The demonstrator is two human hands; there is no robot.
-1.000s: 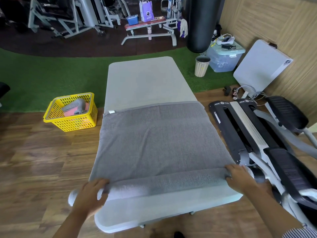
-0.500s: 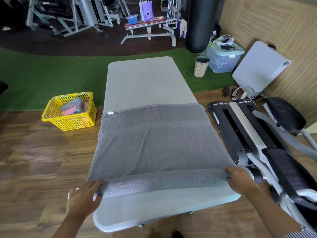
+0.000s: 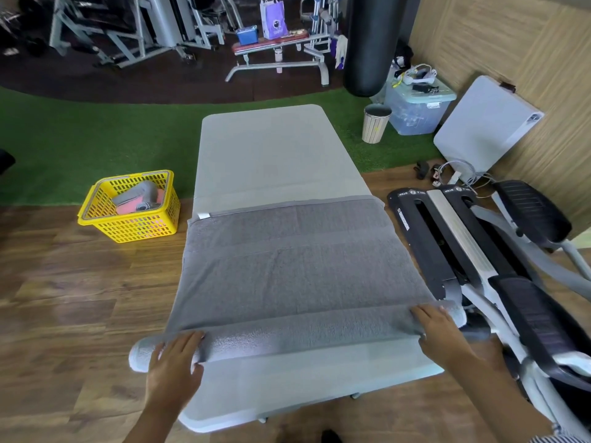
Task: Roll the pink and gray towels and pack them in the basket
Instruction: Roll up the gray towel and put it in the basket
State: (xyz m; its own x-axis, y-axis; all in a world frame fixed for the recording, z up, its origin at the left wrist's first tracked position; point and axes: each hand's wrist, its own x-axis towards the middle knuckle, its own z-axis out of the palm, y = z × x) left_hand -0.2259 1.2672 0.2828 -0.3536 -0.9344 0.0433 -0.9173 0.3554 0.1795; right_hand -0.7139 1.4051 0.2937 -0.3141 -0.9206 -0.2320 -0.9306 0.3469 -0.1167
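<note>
Gray towel (image 3: 287,263) lies spread across the near half of the long pale desk (image 3: 265,148), far hem w/ a small white tag at its left corner. Near edge is rolled into a low tube running the desk's full width; both roll ends stick out past the desk sides.

Left hand (image 3: 174,366) rests on top of the roll's left end, fingers fairly straight and spread, pointing fwd over the roll, palm down. Not wrapped round it, more pressing flat. The pale roll end pokes out just left of that hand, off the desk edge.

Right hand (image 3: 439,327) sits on the roll's right end, fingers laid fwd over the top w/ tips at the line where roll meets flat towel; a bit of roll end shows beyond it to the right. Fingers look slightly bent over the curve; can't tell if the thumb is tucked under.

So the roll lies directly beneath both hands, flat rest of the towel stretches away in front of them, bare strip of desk between roll and the person.

Yellow basket (image 3: 128,207) stands on the wood floor left of the desk, near the green turf (image 3: 80,139) edge, well apart from both hands. Inside it: a pink rolled towel (image 3: 129,208) and gray rolled ones (image 3: 137,193), touching each other.

Right of the desk, a black and white stepper machine (image 3: 479,266) sits close by the right hand. Further back: bin (image 3: 375,123), clear storage box (image 3: 415,110), punch bag (image 3: 371,43), weight bench (image 3: 278,46).
</note>
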